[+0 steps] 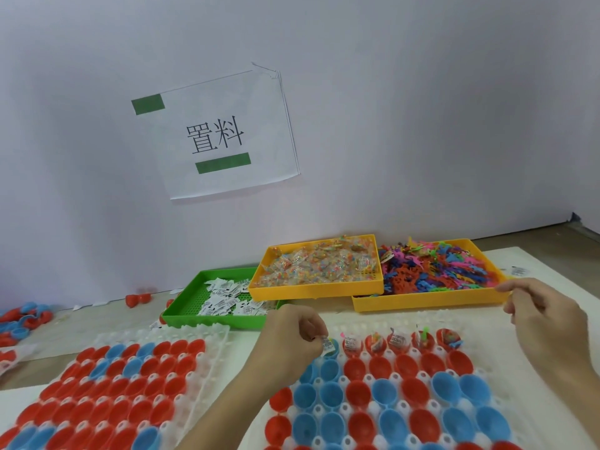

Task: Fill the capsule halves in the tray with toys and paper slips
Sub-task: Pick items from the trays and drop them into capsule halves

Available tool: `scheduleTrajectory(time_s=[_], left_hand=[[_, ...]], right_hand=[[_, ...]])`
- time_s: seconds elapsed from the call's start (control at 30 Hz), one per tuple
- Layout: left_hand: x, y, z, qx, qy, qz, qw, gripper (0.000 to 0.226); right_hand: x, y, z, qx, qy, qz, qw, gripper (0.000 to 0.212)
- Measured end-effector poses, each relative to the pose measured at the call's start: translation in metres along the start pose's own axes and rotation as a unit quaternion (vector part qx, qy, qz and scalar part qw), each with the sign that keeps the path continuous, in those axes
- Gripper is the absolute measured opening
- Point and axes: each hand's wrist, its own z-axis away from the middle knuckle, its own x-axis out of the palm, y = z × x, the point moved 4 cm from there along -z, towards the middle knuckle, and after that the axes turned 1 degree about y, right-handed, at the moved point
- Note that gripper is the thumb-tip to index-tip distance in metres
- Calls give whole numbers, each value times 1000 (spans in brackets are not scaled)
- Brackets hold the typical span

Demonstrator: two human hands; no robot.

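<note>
Left hand [292, 332] pinches paper slip [325, 343] upright | over blue capsule half [331, 349]

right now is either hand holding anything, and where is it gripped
The left hand pinches a paper slip by its upper edge over a blue capsule half. The right hand holds nothing that can be seen.

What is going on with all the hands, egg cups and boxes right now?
left hand: pinching a paper slip over a blue capsule half
right hand: empty, fingers loosely curled
back-row capsule halves: filled
red capsule half: empty
green tray: partly filled with slips
yellow tray: full of packets
</note>
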Motion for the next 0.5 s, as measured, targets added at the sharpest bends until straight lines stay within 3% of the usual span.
scheduleTrajectory(time_s=[0.13,0.5], left_hand=[[5,6,-2,23,37,-6,999,21],[12,4,-4,27,-11,-71,997,19]], right_hand=[[0,1,1,12,1,-7,1000,32],[0,-4,2,11,-2,-7,1000,30]])
